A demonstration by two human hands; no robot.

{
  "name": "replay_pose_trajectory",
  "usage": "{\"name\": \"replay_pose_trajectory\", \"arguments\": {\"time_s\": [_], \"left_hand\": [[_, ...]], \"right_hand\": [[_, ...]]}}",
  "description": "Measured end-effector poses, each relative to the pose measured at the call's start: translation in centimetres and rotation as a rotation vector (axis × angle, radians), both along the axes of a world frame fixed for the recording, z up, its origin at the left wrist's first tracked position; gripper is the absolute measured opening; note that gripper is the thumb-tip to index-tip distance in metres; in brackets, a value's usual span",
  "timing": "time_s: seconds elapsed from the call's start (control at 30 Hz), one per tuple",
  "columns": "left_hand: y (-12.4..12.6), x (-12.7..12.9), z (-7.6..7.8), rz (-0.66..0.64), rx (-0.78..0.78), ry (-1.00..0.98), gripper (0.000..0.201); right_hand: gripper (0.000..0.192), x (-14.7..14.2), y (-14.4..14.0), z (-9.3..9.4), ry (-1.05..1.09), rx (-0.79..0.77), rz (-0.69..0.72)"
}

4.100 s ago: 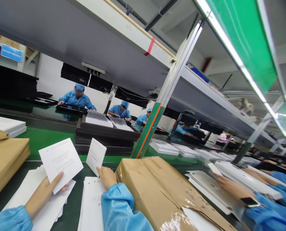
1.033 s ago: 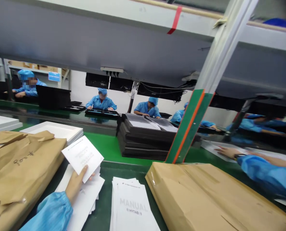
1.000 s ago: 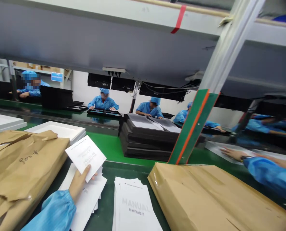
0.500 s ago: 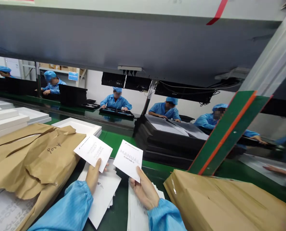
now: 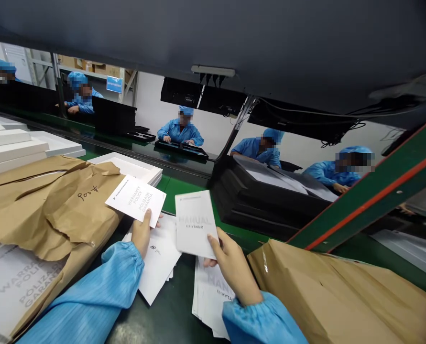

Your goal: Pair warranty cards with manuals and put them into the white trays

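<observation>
My left hand (image 5: 143, 235) pinches a white warranty policy leaflet (image 5: 136, 198) by its near edge, thumb on top. In my right hand (image 5: 230, 258) is a white manual booklet (image 5: 194, 222), gripped at its lower right corner and tilted up toward me. Both are held above the bench, side by side with a small gap between. Below my left hand lies a loose pile of white printed sheets (image 5: 158, 260) with a small logo. Under my right wrist sits a stack of manuals (image 5: 209, 296), partly covered by the hand and sleeve.
A torn brown paper package (image 5: 55, 205) with warranty leaflets (image 5: 22, 286) showing lies at left. Another brown package (image 5: 327, 286) is at right. White box trays (image 5: 126, 165) and a stack of black cases (image 5: 266, 205) stand behind. Co-workers in blue sit across the green bench.
The view has tilted and shifted. My right hand has turned the manual more upright and moved it closer to the warranty leaflet. My left hand keeps its hold.
</observation>
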State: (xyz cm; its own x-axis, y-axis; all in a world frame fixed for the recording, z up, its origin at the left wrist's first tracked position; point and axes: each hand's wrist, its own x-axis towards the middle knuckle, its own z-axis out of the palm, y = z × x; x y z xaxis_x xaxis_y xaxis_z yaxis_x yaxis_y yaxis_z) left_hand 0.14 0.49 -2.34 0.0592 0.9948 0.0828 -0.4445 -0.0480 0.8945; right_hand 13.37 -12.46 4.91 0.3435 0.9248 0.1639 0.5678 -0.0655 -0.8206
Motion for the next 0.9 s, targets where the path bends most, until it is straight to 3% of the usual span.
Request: {"name": "replay_pose_trajectory", "arguments": {"time_s": [0.1, 0.17, 0.27, 0.37, 0.43, 0.67, 0.77, 0.9], "left_hand": [[-0.3, 0.0, 0.2, 0.003, 0.011, 0.002, 0.038], [-0.5, 0.0, 0.5, -0.001, 0.023, -0.001, 0.038], [-0.7, 0.1, 0.7, -0.010, 0.026, -0.001, 0.037], [-0.7, 0.1, 0.6, -0.028, 0.012, -0.010, 0.036], [-0.7, 0.1, 0.5, -0.030, 0.011, -0.006, 0.035], [-0.8, 0.0, 0.7, -0.029, 0.018, 0.046, 0.036], [-0.8, 0.0, 0.8, -0.008, 0.022, 0.006, 0.034], [-0.7, -0.1, 1.0, 0.005, 0.036, -0.006, 0.034]], "right_hand": [[0.040, -0.5, 1.2, -1.8, 0.096, 0.132, -0.062], [0.039, -0.2, 1.4, -2.0, 0.102, 0.166, -0.080], [0.031, 0.8, 0.4, -0.5, -0.038, 0.125, -0.089], [0.022, 1.1, -0.8, 1.6, -0.182, -0.044, -0.014], [0.020, 0.6, -1.0, 1.8, -0.192, -0.100, 0.015], [0.027, -0.8, 1.2, -1.6, -0.040, 0.155, -0.093], [0.019, -0.1, 0.6, -0.6, -0.118, 0.138, -0.122], [0.010, 0.5, -0.9, 1.7, -0.283, -0.048, -0.098]]}}
